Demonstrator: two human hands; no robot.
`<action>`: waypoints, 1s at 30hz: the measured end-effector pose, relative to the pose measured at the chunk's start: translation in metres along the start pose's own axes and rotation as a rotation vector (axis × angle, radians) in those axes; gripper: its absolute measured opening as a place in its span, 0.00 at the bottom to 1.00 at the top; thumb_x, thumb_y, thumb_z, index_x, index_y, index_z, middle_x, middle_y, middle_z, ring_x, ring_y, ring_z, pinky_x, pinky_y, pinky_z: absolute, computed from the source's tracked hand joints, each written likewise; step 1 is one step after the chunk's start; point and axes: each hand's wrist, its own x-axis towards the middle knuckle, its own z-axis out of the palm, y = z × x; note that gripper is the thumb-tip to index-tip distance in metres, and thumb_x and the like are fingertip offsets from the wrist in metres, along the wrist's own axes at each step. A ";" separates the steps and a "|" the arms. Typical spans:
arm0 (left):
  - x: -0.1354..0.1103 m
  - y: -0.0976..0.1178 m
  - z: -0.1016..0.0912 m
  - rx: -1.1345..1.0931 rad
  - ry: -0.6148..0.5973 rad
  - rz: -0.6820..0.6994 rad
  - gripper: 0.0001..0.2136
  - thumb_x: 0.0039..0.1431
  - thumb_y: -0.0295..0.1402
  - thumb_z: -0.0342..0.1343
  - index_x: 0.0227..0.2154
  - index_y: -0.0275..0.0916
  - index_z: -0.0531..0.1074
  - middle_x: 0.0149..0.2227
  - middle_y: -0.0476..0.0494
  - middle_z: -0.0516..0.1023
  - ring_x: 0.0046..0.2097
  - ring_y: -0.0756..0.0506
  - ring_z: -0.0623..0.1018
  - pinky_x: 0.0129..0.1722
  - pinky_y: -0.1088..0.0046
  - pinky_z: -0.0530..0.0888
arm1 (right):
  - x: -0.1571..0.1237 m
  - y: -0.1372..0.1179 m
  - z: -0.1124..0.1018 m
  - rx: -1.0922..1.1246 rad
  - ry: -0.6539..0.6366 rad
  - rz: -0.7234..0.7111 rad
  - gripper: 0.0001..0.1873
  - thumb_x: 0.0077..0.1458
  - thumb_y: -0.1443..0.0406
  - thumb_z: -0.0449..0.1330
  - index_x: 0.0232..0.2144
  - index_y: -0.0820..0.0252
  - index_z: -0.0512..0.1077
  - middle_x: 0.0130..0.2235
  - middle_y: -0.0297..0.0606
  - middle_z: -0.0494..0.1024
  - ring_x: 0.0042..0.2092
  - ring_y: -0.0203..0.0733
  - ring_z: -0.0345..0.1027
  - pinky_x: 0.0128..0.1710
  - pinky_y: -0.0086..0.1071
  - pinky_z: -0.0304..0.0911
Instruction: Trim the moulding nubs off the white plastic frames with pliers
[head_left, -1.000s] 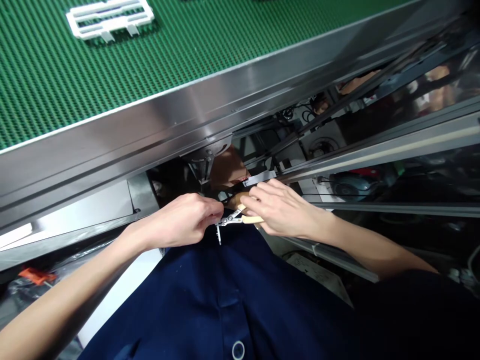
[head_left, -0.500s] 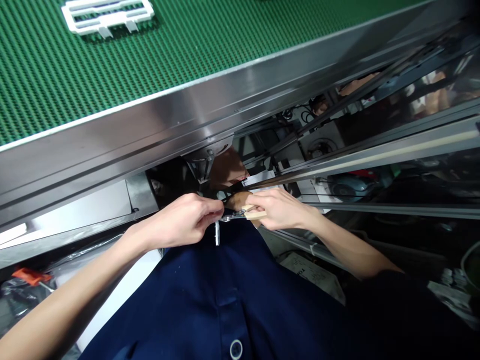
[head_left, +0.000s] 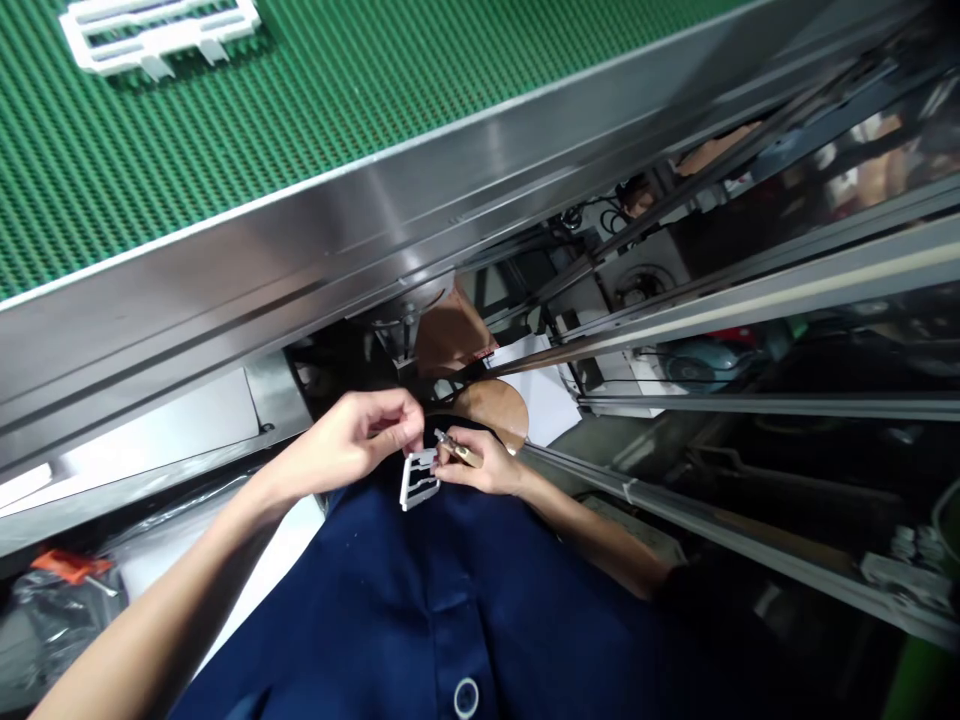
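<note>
In front of the dark blue clothing, my left hand [head_left: 375, 436] is closed, with its fingertips at the top corner of a small white plastic frame [head_left: 418, 480] with slots. The frame hangs tilted, its broad side showing. My right hand [head_left: 484, 463] wraps around a pair of pliers [head_left: 463, 453] with cream handles. Their metal jaws point up and left, and their exact kind is hard to make out. Fingers of the right hand also reach the frame's right edge; whether they grip it I cannot tell.
Across the top runs a green conveyor belt [head_left: 315, 110] with a metal side rail [head_left: 390, 200]. A larger white plastic frame [head_left: 161, 38] lies on it. A round brown stool seat [head_left: 495, 408] and metal bars [head_left: 720, 290] are beyond my right hand. An orange-handled tool [head_left: 71, 565] lies lower left.
My right hand has moved left and down, close to the left hand, and the pliers now point up and left. The small frame has turned from edge-on to broadside. The view has shifted slightly.
</note>
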 end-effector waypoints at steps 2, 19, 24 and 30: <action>0.006 -0.018 0.004 -0.044 0.134 -0.156 0.13 0.59 0.41 0.52 0.27 0.36 0.69 0.23 0.47 0.74 0.27 0.47 0.72 0.28 0.74 0.66 | -0.001 0.002 0.002 0.071 0.060 -0.006 0.12 0.51 0.60 0.63 0.28 0.62 0.65 0.28 0.32 0.69 0.29 0.33 0.63 0.32 0.28 0.59; 0.011 -0.018 0.058 -1.194 0.428 -0.039 0.24 0.58 0.51 0.51 0.47 0.36 0.71 0.38 0.39 0.77 0.40 0.41 0.77 0.41 0.64 0.75 | -0.002 -0.030 0.018 0.005 0.377 -0.048 0.09 0.54 0.60 0.60 0.31 0.61 0.67 0.31 0.36 0.73 0.29 0.35 0.69 0.32 0.29 0.65; 0.004 -0.011 0.045 -1.147 0.400 -0.122 0.32 0.59 0.58 0.39 0.41 0.32 0.73 0.28 0.42 0.73 0.24 0.46 0.74 0.23 0.70 0.72 | -0.007 -0.060 -0.013 -0.329 0.354 -0.079 0.14 0.55 0.59 0.59 0.42 0.60 0.67 0.36 0.38 0.74 0.35 0.37 0.70 0.37 0.31 0.67; -0.002 -0.001 0.045 -1.078 0.258 -0.183 0.28 0.62 0.53 0.39 0.40 0.32 0.72 0.30 0.38 0.75 0.22 0.45 0.72 0.19 0.72 0.68 | -0.002 -0.089 -0.045 -0.976 0.254 -0.246 0.14 0.56 0.59 0.57 0.42 0.61 0.68 0.42 0.40 0.75 0.42 0.42 0.68 0.46 0.36 0.62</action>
